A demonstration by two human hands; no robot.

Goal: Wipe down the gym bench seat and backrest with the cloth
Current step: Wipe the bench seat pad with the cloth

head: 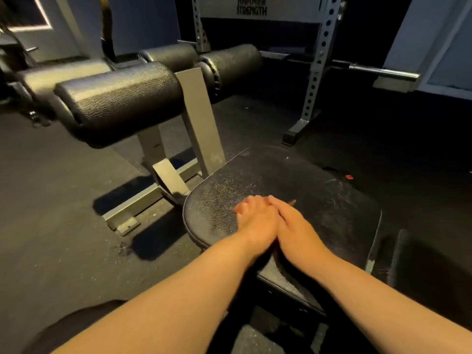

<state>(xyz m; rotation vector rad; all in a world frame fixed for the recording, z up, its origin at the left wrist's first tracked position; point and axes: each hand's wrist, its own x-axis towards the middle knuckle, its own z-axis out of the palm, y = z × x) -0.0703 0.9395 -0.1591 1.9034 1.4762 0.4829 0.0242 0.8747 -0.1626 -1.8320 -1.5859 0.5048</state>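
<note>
**A:** What are the person's grips doing?

**B:** They lie side by side, touching, low on the seat [281,180]. The right grip [293,226] lies with its fingers fairly straight, flat over the padding and holding nothing that shows. The left grip [255,221] is blurred. Its fingers look bent, but whether they clutch anything cannot be told.

**A:** And the cloth?

**B:** No cloth shows plainly. A dark sliver [293,201] pokes out just past the right grip's fingertips and may be an edge of it. If the cloth is there, it is under the two grips and pressed to the seat.

**A:** How does the seat look around them?

**B:** It is black, grained and speckled pale over most of its top. Some faint curved streaks [332,190] show towards the right edge. They could be wipe marks, but the dim light leaves that uncertain.

**A:** So how far along is the job?

**B:** By the look of it, the seat is in hand and not finished. The specks around and beyond the grips suggest much of it is yet to be covered. A second dark pad at the lower right, probably the backrest [429,264], sits apart from both grips with nothing on it. That part seems to be wholly left to do.

**A:** Anything farther out?

**B:** The roller pads [120,98] stand beyond the seat on a grey frame. Behind them are a rack upright [319,72] and a barbell [383,71], over a dark rubber floor [63,226].
</note>
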